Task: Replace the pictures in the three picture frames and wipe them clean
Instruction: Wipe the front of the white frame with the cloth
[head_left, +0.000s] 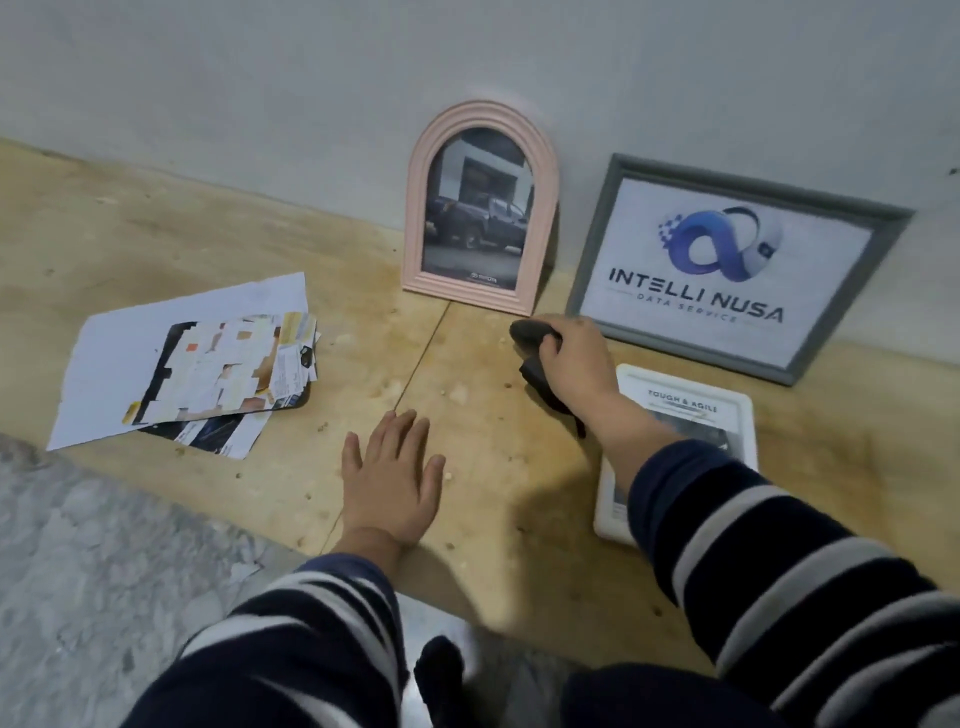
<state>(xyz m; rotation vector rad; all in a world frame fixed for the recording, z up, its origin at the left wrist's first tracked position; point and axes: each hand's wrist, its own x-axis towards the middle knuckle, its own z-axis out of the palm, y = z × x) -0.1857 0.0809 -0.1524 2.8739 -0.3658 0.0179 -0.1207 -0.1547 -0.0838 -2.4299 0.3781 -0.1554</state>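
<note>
Three picture frames sit on the wooden board (208, 249) that I am looking down on. At its back edge, the pink arched frame (480, 208) stands upright against the grey wall (311, 78) and holds a photo of a dark pickup truck. Just to its right, the grey rectangular frame (737, 265) leans against the same wall, showing a blue logo above the words INTELLI NUSA. Nearer to me, toward the right side of the board, the white frame (691, 415) lies flat and face up with a print headed TOUGH & AGILE; my right forearm crosses over part of it. My right hand (571, 364) has its fingers curled round a dark cloth (535, 358) and holds it down on the board, just in front of the gap between the pink frame and the grey one. My left hand (389, 478) lies flat near the front edge of the board, palm down, fingers straight and spread, holding nothing. Well apart on the left side of the board lies a loose pile of papers (197, 358), white sheets under overlapping printed pictures. Grey concrete floor (104, 571) shows beyond the front left edge.
</note>
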